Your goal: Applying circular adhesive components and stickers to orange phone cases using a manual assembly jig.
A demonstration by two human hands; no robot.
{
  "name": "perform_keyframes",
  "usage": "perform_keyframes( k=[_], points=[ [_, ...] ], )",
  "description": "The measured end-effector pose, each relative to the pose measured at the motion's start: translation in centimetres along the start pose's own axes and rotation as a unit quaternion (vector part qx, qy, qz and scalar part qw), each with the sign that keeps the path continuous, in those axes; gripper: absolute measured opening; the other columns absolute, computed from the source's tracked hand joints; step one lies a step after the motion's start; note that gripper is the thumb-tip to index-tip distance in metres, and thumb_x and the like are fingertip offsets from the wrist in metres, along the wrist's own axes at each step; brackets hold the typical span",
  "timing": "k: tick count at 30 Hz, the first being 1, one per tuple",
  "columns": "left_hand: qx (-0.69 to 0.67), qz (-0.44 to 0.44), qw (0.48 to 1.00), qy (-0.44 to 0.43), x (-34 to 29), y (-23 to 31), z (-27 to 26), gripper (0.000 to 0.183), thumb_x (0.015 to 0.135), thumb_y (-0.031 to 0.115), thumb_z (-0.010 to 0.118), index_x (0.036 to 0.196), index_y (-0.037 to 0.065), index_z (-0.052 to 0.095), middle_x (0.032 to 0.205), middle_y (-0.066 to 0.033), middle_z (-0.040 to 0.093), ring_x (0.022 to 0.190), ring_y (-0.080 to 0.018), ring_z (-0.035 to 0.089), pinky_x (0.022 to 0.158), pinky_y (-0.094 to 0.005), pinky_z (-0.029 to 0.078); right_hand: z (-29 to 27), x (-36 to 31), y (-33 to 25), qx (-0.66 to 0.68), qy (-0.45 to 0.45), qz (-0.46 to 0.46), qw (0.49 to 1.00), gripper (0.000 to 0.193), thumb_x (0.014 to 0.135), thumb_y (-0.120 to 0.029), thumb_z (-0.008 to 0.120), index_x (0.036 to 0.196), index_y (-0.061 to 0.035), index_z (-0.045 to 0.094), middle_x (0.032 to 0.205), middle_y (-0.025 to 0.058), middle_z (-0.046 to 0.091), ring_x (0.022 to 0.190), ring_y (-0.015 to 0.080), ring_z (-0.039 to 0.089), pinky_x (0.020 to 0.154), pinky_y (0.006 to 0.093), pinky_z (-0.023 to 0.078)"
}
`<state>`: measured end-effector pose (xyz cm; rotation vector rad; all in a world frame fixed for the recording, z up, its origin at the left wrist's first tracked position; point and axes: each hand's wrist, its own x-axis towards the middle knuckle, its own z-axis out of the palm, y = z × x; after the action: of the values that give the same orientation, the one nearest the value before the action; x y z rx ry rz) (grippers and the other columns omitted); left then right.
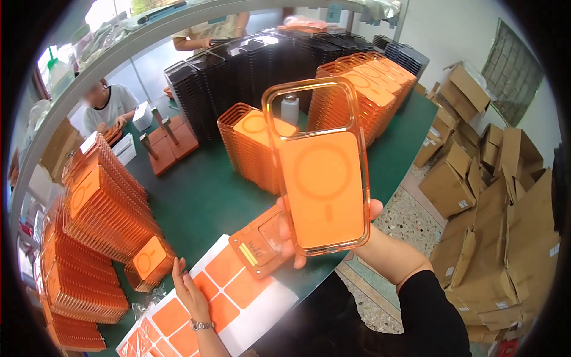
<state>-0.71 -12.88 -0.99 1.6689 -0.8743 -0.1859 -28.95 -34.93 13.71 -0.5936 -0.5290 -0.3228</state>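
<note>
My left hand (189, 291) lies flat, fingers together, on sheet of orange stickers (223, 297). My right hand (333, 235) grips clear orange phone case (321, 172) from behind, lifted upright above green table (202, 196). Behind, orange case stacks (253, 149).

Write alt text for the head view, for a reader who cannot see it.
The right hand holds up a translucent orange phone case over a green table, while the left hand rests on a white sheet of orange stickers. Stacks of orange cases and black cases crowd the table; cardboard boxes pile up at right.
</note>
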Motion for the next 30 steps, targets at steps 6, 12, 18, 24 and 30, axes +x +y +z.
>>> perform_keyframes(
  k=[6, 12, 18, 24, 30],
  points=[
    [0.006, -0.055, 0.998, -0.038, -0.1, -0.2, 0.1, 0.041, 0.110, 0.021, 0.039, 0.138, -0.002, 0.056, 0.123, -0.0180, 0.068, 0.117, -0.0258, 0.065, 0.101, -0.0370, 0.047, -0.4, 0.5, 0.1, 0.011, -0.034, 0.001, 0.999, 0.133, 0.060, -0.067, 0.089, 0.156, -0.0002, 0.024, 0.141, 0.0278, 0.046, 0.131, 0.0440, 0.051, 0.103, 0.0591, 0.051],
    [-0.001, -0.072, 0.997, -0.033, 0.1, -0.1, -0.3, 0.040, 0.109, 0.022, 0.040, 0.133, -0.003, 0.060, 0.115, -0.0168, 0.071, 0.111, -0.0237, 0.067, 0.098, -0.0361, 0.049, 0.8, 1.6, -2.0, -0.051, 0.029, 0.017, 0.998, 0.131, 0.066, -0.064, 0.088, 0.154, 0.0058, 0.021, 0.141, 0.0358, 0.045, 0.121, 0.0508, 0.057, 0.086, 0.0561, 0.060],
    [0.014, -0.070, 0.997, -0.026, 0.4, 0.2, -0.4, 0.038, 0.108, 0.022, 0.043, 0.123, -0.004, 0.067, 0.111, -0.0167, 0.072, 0.105, -0.0236, 0.067, 0.095, -0.0345, 0.049, 3.3, 7.0, -9.6, -0.747, 0.334, -0.041, 0.573, 0.084, 0.080, -0.042, 0.081, 0.143, 0.0029, 0.050, 0.116, 0.0126, 0.061, 0.101, 0.0217, 0.066, 0.084, 0.0356, 0.055],
    [0.012, -0.074, 0.997, -0.031, 0.3, 0.0, -0.3, 0.033, 0.106, 0.019, 0.047, 0.117, -0.003, 0.070, 0.106, -0.0148, 0.073, 0.109, -0.0249, 0.064, 0.097, -0.0358, 0.048, -1.9, 12.4, -9.9, -0.892, 0.337, 0.202, 0.223, 0.081, 0.075, -0.061, 0.074, 0.129, -0.0026, 0.063, 0.113, 0.0214, 0.062, 0.108, 0.0379, 0.063, 0.094, 0.0448, 0.050],
    [0.036, -0.047, 0.998, -0.037, 0.0, -0.2, -0.8, 0.028, 0.104, 0.016, 0.052, 0.112, -0.002, 0.071, 0.105, -0.0136, 0.073, 0.105, -0.0277, 0.063, 0.096, -0.0380, 0.047, -3.0, 13.7, -8.8, -0.886, 0.290, 0.308, 0.190, 0.079, 0.072, -0.063, 0.073, 0.121, -0.0015, 0.067, 0.117, 0.0256, 0.064, 0.109, 0.0402, 0.065, 0.095, 0.0456, 0.051]
  ],
)
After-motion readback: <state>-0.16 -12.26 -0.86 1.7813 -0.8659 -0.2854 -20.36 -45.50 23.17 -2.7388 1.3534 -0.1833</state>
